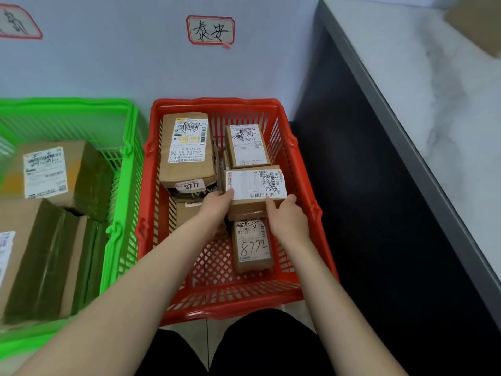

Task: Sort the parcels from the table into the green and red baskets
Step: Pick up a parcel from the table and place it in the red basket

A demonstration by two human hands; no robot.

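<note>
Pinching parcel (256, 184) (label up) between left hand (217, 204), right hand (288, 221) fingers (272, 207), in red basket (217, 103).

Green basket (127, 169): left of the red basket (217, 102); runs off the left and bottom edges.
Wall sign (16, 21): above-left of the red basket; clipped by the left edge.
Cardboard box (477, 23): on the counter (406, 90), right of the red basket; clipped too.
8772 parcel (253, 245): in the red basket; far end hidden under the held parcel (256, 185).
Label print: too small for me to read.
</note>
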